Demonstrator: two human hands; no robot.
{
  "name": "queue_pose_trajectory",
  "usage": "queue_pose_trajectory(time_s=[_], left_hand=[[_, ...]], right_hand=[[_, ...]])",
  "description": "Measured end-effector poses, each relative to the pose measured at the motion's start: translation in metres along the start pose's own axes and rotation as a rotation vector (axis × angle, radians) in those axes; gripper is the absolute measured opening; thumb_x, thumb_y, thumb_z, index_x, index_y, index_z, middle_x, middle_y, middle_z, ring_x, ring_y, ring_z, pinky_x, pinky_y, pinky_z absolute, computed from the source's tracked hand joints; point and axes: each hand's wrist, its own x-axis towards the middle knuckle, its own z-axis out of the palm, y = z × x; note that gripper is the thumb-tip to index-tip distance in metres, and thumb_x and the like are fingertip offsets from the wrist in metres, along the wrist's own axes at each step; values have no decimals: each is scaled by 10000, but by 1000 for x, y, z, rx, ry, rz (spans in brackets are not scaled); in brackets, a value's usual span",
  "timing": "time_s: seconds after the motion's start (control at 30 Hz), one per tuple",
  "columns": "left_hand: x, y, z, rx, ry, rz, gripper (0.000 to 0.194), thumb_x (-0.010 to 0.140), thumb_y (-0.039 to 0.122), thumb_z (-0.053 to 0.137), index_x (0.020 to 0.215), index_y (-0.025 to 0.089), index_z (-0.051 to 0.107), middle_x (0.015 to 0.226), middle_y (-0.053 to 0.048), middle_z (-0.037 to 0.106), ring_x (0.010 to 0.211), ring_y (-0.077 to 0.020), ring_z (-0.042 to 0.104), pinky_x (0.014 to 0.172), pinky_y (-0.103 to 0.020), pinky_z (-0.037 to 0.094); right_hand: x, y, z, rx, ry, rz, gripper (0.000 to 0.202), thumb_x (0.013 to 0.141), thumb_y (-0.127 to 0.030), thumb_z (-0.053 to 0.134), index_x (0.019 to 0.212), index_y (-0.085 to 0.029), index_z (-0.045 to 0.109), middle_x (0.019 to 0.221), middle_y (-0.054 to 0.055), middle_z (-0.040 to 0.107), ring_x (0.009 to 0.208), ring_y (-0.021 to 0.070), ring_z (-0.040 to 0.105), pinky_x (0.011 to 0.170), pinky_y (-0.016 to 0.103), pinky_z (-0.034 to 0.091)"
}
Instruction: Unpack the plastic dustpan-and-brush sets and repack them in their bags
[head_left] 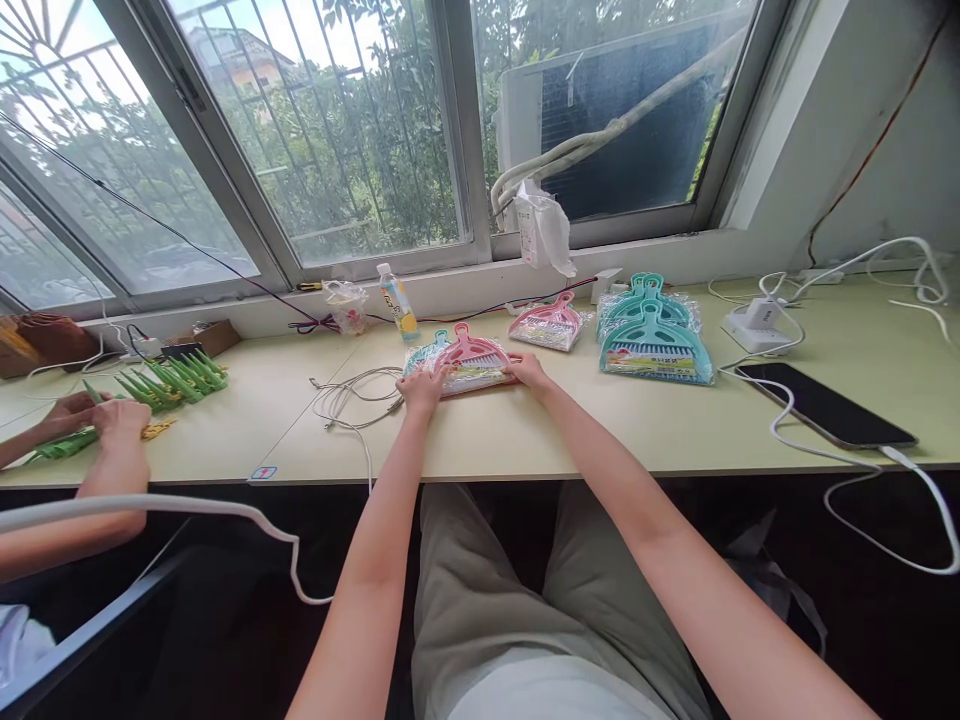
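Note:
A pink dustpan-and-brush set (474, 358) in clear wrap lies near the middle of the table, between my two hands. My left hand (422, 388) grips its left end, close to a teal wrapped set (427, 350) partly behind it. The right end is held by my right hand (528, 370). Behind and to the right is another wrapped pink set (550, 322). Farther right, several wrapped teal sets (656, 345) overlap in a pile.
A coiled cable (341, 402) and a drink bottle (397, 302) are left of centre. A charging phone (829, 403) and power strip (757, 328) are at right. At far left, another person's hands (120, 415) handle green leafy items (176, 383).

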Motion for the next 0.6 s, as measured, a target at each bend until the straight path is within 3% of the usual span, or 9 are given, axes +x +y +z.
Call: queue_pose_trajectory(time_s=[0.13, 0.23, 0.37, 0.5, 0.6], left_hand=[[4, -7, 3, -98, 129, -157, 595, 983, 557, 212, 1337, 238, 568, 1538, -118, 431, 1442, -304, 332, 1137, -516, 286], [6, -14, 6, -89, 106, -220, 513, 997, 383, 252, 1397, 200, 515, 1569, -152, 370, 1444, -312, 327, 1139, -546, 269], [4, -18, 6, -56, 109, -161, 426, 935, 187, 360, 1273, 226, 617, 1412, -132, 560, 1341, -302, 444, 1135, -551, 257], [0, -17, 2, -36, 185, -134, 301, 895, 181, 455, 1034, 240, 716, 1193, -110, 687, 1274, -311, 472, 1109, -532, 269], [-2, -15, 0, -59, 167, -86, 264, 871, 175, 501, 989, 245, 726, 1168, -93, 692, 1224, -295, 508, 1057, -469, 332]], right_hand=[[1, 2, 0, 67, 11, 21, 514, 633, -58, 730, 1139, -146, 710, 928, 56, 754, 827, 196, 716, 762, 305, 601], [1, 3, 0, 140, -12, 39, 535, 645, -39, 717, 1171, -130, 690, 936, 67, 754, 797, 184, 715, 743, 297, 605], [0, 2, 0, 228, -12, 71, 554, 675, -18, 677, 1223, -94, 655, 952, 81, 753, 772, 169, 709, 714, 275, 606], [1, 2, -2, 227, 12, 75, 544, 693, -23, 674, 1232, -96, 649, 968, 84, 755, 790, 171, 711, 709, 263, 603], [2, 4, -1, 175, 14, 58, 539, 699, -38, 681, 1232, -114, 655, 999, 84, 755, 795, 173, 714, 717, 268, 602]])
